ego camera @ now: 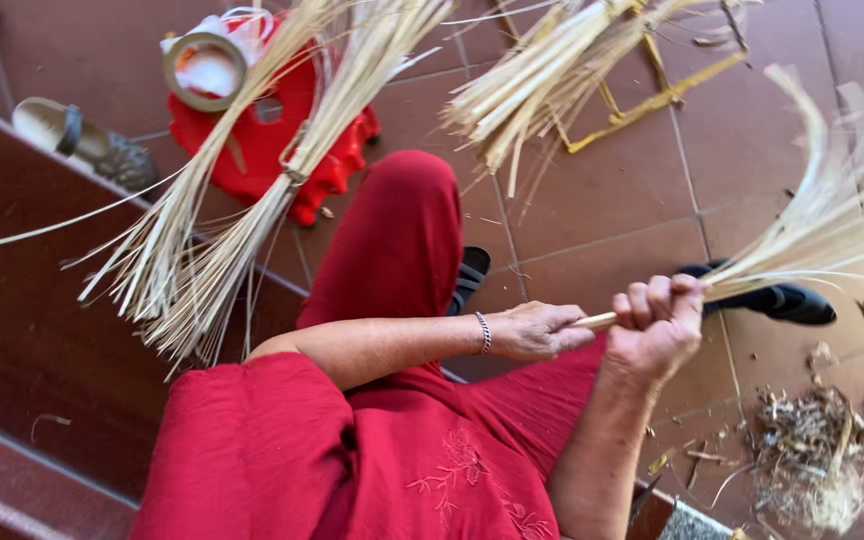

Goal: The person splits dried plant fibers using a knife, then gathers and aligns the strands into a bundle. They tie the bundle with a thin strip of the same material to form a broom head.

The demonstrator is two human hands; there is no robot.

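My right hand is closed in a fist around the base of a bundle of pale dried straw strips that fans out up and to the right. My left hand, with a silver bracelet at the wrist, pinches the short butt end of the same bundle, just left of the right fist. Both arms reach out over my red-clothed lap.
Two more straw bundles lie across the brown tiled floor. A red plastic stool carries a roll of tape. A sandal sits at left, black shoes on my feet, and a pile of straw scraps at lower right.
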